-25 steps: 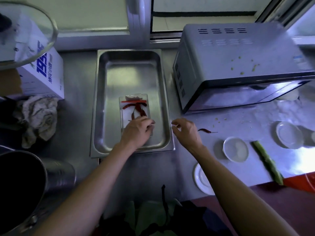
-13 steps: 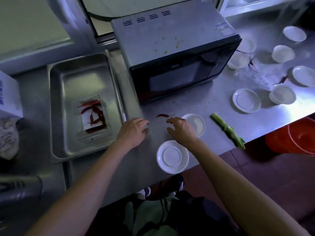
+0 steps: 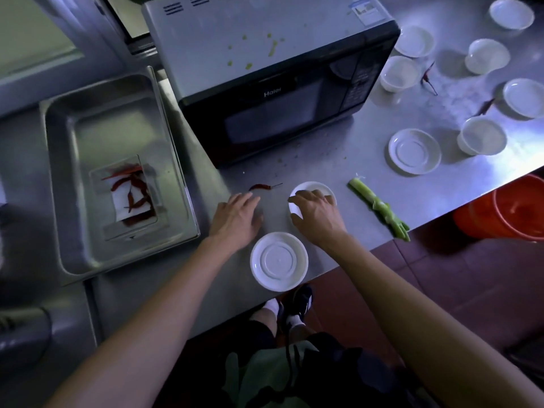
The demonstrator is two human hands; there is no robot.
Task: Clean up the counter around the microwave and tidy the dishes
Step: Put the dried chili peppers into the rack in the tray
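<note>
**Both hands low on the surface in front of the microwave**

The right hand (image 3: 316,212) lies over a small white bowl (image 3: 321,190), its fingers (image 3: 306,196) curled over the near rim and gripping it. The left hand (image 3: 235,214) is just beside it, fingers straight and loosely together, holding nothing, their tips just short of a dried red chili (image 3: 260,187) on the steel surface (image 3: 338,148). A white saucer (image 3: 279,261) sits near the front edge between the two wrists. A green stalk (image 3: 378,209) lies to the right of the bowl. The microwave (image 3: 265,69) stands behind, green specks on its top. Right of it, more white bowls and saucers are scattered, with two chilies among them. Left, a steel tray (image 3: 73,136) holds a clear box (image 3: 129,198) of chilies.
</note>
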